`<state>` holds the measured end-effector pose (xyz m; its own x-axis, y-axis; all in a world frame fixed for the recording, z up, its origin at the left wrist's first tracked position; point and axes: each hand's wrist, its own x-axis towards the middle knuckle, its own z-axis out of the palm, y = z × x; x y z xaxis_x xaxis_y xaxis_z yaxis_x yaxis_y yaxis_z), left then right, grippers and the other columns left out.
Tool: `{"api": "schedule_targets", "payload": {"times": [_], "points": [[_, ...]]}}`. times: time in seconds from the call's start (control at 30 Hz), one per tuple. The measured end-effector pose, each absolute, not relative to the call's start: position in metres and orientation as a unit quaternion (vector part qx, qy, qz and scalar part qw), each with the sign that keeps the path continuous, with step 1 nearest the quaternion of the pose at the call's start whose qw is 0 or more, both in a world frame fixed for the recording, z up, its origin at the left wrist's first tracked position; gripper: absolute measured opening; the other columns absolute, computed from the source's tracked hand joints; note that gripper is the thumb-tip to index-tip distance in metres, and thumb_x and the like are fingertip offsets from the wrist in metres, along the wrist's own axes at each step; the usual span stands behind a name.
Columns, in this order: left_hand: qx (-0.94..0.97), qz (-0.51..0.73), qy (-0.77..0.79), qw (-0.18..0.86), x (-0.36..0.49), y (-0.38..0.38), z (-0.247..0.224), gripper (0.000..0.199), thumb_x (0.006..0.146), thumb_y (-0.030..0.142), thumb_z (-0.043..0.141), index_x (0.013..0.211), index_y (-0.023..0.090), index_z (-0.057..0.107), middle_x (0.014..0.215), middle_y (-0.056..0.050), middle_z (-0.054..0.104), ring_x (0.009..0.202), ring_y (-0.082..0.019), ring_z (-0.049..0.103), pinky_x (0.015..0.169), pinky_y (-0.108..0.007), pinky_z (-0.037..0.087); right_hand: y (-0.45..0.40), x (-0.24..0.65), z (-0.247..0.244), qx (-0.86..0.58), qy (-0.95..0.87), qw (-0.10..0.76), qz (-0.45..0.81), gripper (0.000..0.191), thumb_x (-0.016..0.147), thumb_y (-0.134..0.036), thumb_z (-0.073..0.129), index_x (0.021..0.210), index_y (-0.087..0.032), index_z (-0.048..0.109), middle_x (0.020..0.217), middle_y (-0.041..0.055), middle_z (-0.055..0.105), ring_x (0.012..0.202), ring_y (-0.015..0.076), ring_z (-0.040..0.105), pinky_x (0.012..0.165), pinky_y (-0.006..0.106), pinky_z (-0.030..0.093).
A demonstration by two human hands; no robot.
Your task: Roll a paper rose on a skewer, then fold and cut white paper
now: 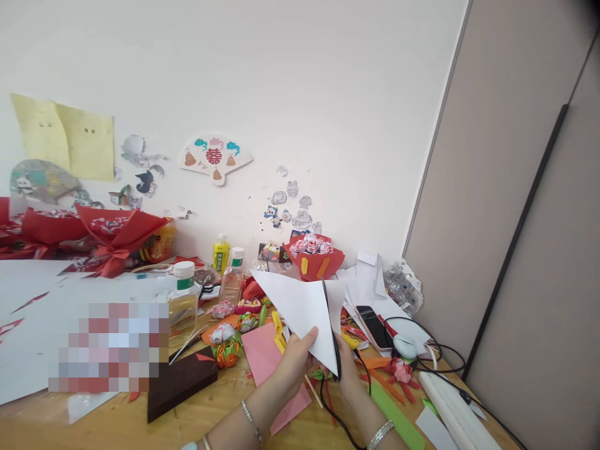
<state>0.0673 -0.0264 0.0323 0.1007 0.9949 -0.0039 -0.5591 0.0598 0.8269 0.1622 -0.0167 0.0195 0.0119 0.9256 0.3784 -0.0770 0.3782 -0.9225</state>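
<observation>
My left hand [300,357] is closed on a folded sheet of white paper [300,306], its thumb on top of the sheet. In my right hand [347,365] are dark scissors [335,350], whose long blade runs upward along the paper's right side. Part of the white sheet shows to the right of the blade. Both hands are close together above the table. Beneath them lie pink paper [257,353] and a thin stick [314,391]. The fingers of my right hand are mostly hidden behind the scissors and paper.
Bottles [185,294], crumpled paper flowers [227,352] and a dark box [182,381] stand left. A red bouquet [314,253] is behind the paper. On the right are a phone [374,325], black cables [452,347], green paper [396,419] and a white power strip [457,412].
</observation>
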Motion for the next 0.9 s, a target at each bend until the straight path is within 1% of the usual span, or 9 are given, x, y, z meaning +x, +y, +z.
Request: {"api": "schedule_targets", "payload": {"times": [0.07, 0.13, 0.23, 0.33, 0.5, 0.63, 0.73, 0.9], "points": [[0.353, 0.588, 0.312, 0.657, 0.0677, -0.0273, 0.0331, 0.03, 0.072, 0.032, 0.068, 0.092, 0.013, 0.058, 0.069, -0.006, 0.067, 0.049, -0.014, 0.056, 0.046, -0.026, 0.046, -0.015, 0.1627, 0.0157, -0.373, -0.557, 0.609, 0.423, 0.034, 0.068, -0.05, 0.062, 0.083, -0.02, 0.067, 0.065, 0.006, 0.068, 0.068, 0.0268, 0.065, 0.065, 0.037, 0.054], [0.355, 0.587, 0.315, 0.656, 0.0678, -0.0284, 0.0341, 0.028, 0.073, 0.033, 0.066, 0.091, 0.013, 0.057, 0.067, -0.005, 0.066, 0.048, -0.013, 0.055, 0.045, -0.026, 0.046, -0.0134, 0.1628, 0.0138, -0.371, -0.544, 0.616, 0.433, 0.036, 0.07, -0.052, 0.058, 0.082, -0.019, 0.067, 0.069, 0.0075, 0.069, 0.07, 0.027, 0.065, 0.066, 0.038, 0.054], [0.352, 0.586, 0.323, 0.654, 0.0675, -0.0298, 0.0349, 0.029, 0.073, 0.033, 0.066, 0.093, 0.013, 0.056, 0.068, -0.006, 0.066, 0.049, -0.014, 0.056, 0.045, -0.026, 0.046, -0.0126, 0.1633, 0.0138, -0.362, -0.537, 0.615, 0.45, 0.039, 0.074, -0.053, 0.053, 0.085, -0.018, 0.066, 0.079, 0.0095, 0.07, 0.074, 0.0266, 0.065, 0.068, 0.038, 0.054], [0.349, 0.584, 0.324, 0.657, 0.0673, -0.0299, 0.0338, 0.032, 0.073, 0.032, 0.067, 0.096, 0.012, 0.056, 0.071, -0.007, 0.067, 0.054, -0.015, 0.058, 0.048, -0.027, 0.047, -0.0135, 0.165, 0.0146, -0.359, -0.538, 0.606, 0.462, 0.04, 0.075, -0.053, 0.05, 0.088, -0.018, 0.066, 0.083, 0.0092, 0.071, 0.076, 0.0252, 0.066, 0.071, 0.037, 0.054], [0.339, 0.582, 0.324, 0.664, 0.0691, -0.0284, 0.0298, 0.036, 0.071, 0.031, 0.069, 0.099, 0.014, 0.056, 0.073, -0.006, 0.067, 0.056, -0.016, 0.059, 0.05, -0.027, 0.047, -0.0155, 0.1696, 0.0123, -0.37, -0.54, 0.615, 0.44, 0.038, 0.073, -0.052, 0.054, 0.091, -0.021, 0.065, 0.081, 0.0062, 0.071, 0.077, 0.0237, 0.065, 0.072, 0.035, 0.053], [0.339, 0.583, 0.331, 0.66, 0.0703, -0.0271, 0.0284, 0.032, 0.072, 0.03, 0.067, 0.097, 0.013, 0.056, 0.07, -0.005, 0.066, 0.051, -0.014, 0.057, 0.046, -0.026, 0.045, -0.0158, 0.1701, 0.0137, -0.381, -0.549, 0.609, 0.428, 0.039, 0.069, -0.051, 0.059, 0.092, -0.02, 0.065, 0.079, 0.0062, 0.071, 0.077, 0.0237, 0.065, 0.071, 0.033, 0.053], [0.343, 0.582, 0.332, 0.658, 0.0699, -0.0269, 0.0291, 0.027, 0.075, 0.029, 0.064, 0.095, 0.012, 0.056, 0.066, -0.004, 0.065, 0.048, -0.014, 0.056, 0.044, -0.026, 0.044, -0.0156, 0.1686, 0.0182, -0.383, -0.555, 0.599, 0.432, 0.039, 0.069, -0.051, 0.058, 0.091, -0.02, 0.065, 0.077, 0.0061, 0.07, 0.077, 0.0243, 0.065, 0.069, 0.033, 0.053], [0.34, 0.581, 0.335, 0.659, 0.0701, -0.0283, 0.0296, 0.028, 0.077, 0.025, 0.061, 0.102, 0.012, 0.055, 0.072, -0.007, 0.068, 0.055, -0.017, 0.061, 0.051, -0.03, 0.049, -0.0129, 0.1662, 0.0174, -0.393, -0.57, 0.587, 0.42, 0.038, 0.068, -0.05, 0.059, 0.088, -0.019, 0.065, 0.072, 0.0055, 0.069, 0.072, 0.0243, 0.064, 0.064, 0.033, 0.052]]}}
